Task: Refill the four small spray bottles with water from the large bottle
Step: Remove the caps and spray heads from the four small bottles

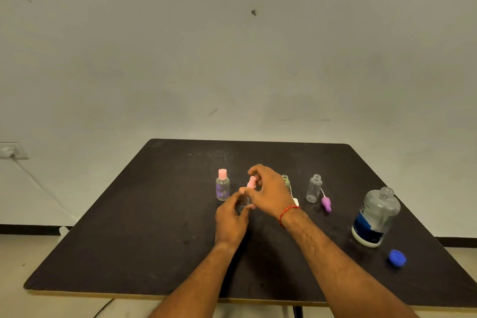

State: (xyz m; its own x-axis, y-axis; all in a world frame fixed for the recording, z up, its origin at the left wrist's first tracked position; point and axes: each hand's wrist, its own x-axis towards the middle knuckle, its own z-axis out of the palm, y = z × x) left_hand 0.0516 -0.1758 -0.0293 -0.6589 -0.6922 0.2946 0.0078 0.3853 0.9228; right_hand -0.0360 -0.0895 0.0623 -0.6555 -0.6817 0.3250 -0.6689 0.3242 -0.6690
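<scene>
At bench [154,240] centre, the left hand [231,219] grips a small clear bottle [244,206] while the right hand [271,191] pinches its pink sprayer [251,183]. The large bottle [375,217] stands uncapped at near right.

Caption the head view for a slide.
Left hand holds a small clear spray bottle, right hand pinches its pink spray top; large clear plastic bottle stands uncapped.

Dark table [154,240]: large bottle [375,217], blue cap [397,257]
</scene>
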